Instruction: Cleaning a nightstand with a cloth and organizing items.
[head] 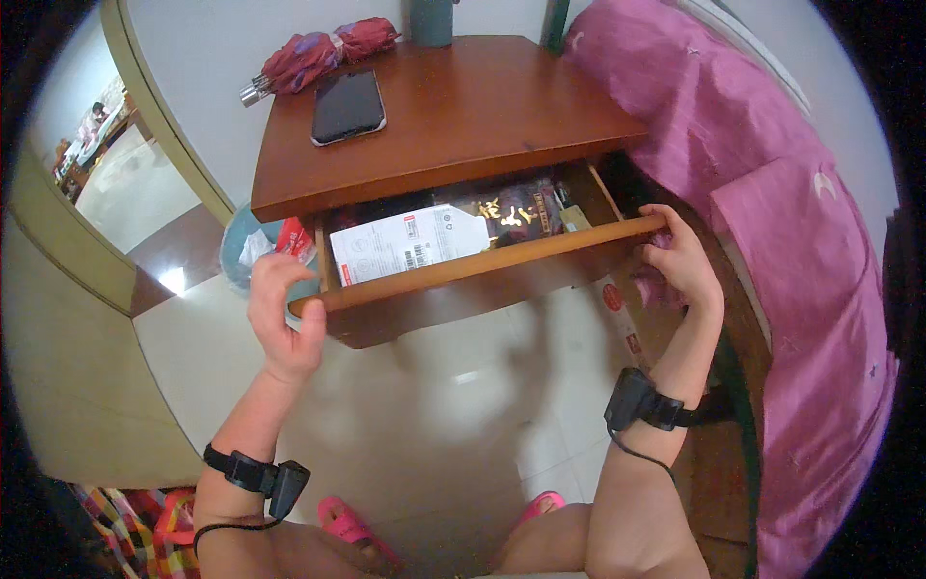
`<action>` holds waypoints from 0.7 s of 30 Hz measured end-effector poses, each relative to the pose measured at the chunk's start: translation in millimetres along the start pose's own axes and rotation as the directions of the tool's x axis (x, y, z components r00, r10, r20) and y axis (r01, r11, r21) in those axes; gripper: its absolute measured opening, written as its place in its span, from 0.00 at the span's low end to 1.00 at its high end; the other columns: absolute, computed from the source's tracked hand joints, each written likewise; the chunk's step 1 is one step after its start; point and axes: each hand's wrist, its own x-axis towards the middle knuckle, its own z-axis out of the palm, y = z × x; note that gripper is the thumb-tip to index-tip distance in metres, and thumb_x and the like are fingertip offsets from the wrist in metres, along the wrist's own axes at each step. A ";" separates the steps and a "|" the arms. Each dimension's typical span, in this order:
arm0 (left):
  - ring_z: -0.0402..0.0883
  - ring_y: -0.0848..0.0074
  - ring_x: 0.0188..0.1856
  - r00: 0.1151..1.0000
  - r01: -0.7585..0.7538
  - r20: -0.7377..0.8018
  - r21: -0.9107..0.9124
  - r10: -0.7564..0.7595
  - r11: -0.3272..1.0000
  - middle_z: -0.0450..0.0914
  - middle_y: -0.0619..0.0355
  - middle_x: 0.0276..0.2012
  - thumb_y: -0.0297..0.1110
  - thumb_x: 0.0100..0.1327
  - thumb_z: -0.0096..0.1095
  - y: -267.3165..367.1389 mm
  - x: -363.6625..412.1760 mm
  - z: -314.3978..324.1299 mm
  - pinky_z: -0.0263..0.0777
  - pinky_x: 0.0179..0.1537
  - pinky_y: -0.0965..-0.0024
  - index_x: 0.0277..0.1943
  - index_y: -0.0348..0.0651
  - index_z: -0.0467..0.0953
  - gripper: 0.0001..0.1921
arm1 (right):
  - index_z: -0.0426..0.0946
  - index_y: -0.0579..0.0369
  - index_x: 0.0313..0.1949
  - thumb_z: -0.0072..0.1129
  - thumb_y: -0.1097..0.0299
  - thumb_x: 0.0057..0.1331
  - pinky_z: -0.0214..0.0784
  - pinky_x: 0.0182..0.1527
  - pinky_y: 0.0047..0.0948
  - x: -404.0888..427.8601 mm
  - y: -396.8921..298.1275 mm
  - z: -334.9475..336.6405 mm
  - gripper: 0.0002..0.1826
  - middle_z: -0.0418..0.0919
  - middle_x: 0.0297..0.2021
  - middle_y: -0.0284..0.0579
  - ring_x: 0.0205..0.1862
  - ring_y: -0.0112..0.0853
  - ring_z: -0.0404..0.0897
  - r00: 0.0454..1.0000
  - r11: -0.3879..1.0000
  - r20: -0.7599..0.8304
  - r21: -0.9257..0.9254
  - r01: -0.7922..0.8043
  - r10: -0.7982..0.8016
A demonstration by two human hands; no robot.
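Observation:
A brown wooden drawer (448,297) is pulled partway out of a small wooden cabinet (463,145). At its left front corner is my left hand (286,318), with the thumb against the front board and the fingers curled beside the drawer's side. My right hand (680,260) grips the right end of the front board, fingertips over its top edge and thumb lower down. Inside the drawer lies a white cardboard box (409,242) with printing and barcodes. A dark package (517,213) with gold characters sits behind and to the right of it, partly covered by the box.
On the cabinet top are a smartphone (349,108), a folded red umbrella (325,54) and a grey-green cylindrical container (431,22). Left of the cabinet stands a lined waste bin (235,253) with litter. Pink bedding (803,289) borders the right side. A doorway (130,159) opens at far left.

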 end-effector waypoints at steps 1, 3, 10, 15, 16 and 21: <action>0.70 0.65 0.28 0.991 -0.105 0.088 0.042 0.101 0.994 0.71 0.53 0.26 0.30 0.54 0.61 3.0 1.9 1.4 0.64 0.32 0.69 0.31 0.38 0.72 0.06 | 0.69 0.57 0.53 0.60 0.78 0.54 0.68 0.48 0.27 -0.8 2.9 -0.5 0.24 0.74 0.39 0.41 0.42 0.30 0.74 0.998 0.998 -0.014 0.030 0.063 -0.063; 0.70 0.63 0.27 0.964 -0.215 0.176 0.071 0.199 0.974 0.71 0.53 0.26 0.29 0.50 0.66 7.2 4.8 3.4 0.64 0.31 0.68 0.30 0.39 0.72 0.08 | 0.69 0.57 0.52 0.62 0.78 0.54 0.68 0.47 0.26 -2.8 7.7 -4.6 0.24 0.74 0.39 0.40 0.41 0.29 0.74 0.997 0.997 -0.011 0.026 0.074 -0.074; 0.67 0.66 0.21 0.885 -0.338 0.352 0.036 0.304 0.941 0.67 0.59 0.20 0.42 0.34 0.82 10.7 15.6 -0.4 0.58 0.23 0.66 0.23 0.43 0.72 0.22 | 0.72 0.56 0.45 0.71 0.74 0.49 0.67 0.43 0.28 2.8 20.9 -5.6 0.24 0.76 0.34 0.36 0.37 0.27 0.72 0.993 0.988 0.029 0.104 0.114 -0.117; 0.67 0.67 0.21 0.849 -0.376 0.417 0.049 0.323 0.925 0.67 0.60 0.20 0.44 0.33 0.82 17.6 27.1 -3.7 0.57 0.23 0.67 0.21 0.45 0.70 0.23 | 0.71 0.56 0.42 0.69 0.79 0.50 0.68 0.42 0.27 -4.1 11.8 -13.2 0.20 0.76 0.32 0.35 0.36 0.26 0.73 0.997 0.998 0.044 0.025 0.062 -0.063; 0.66 0.67 0.21 0.836 -0.374 0.449 0.048 0.314 0.926 0.67 0.59 0.20 0.44 0.33 0.82 17.4 29.2 -6.0 0.57 0.23 0.67 0.20 0.45 0.70 0.23 | 0.70 0.56 0.41 0.66 0.82 0.53 0.69 0.40 0.25 -6.4 10.3 -14.6 0.18 0.75 0.31 0.34 0.35 0.24 0.74 0.996 0.998 0.067 -0.029 0.055 -0.053; 0.67 0.67 0.21 0.761 -0.341 0.587 0.002 0.275 0.940 0.67 0.59 0.19 0.43 0.34 0.81 19.8 46.4 -12.4 0.59 0.24 0.67 0.19 0.45 0.70 0.21 | 0.70 0.56 0.40 0.67 0.82 0.51 0.70 0.39 0.26 -5.1 7.7 -20.1 0.18 0.76 0.30 0.35 0.35 0.24 0.75 0.985 0.999 0.171 0.040 -0.021 0.013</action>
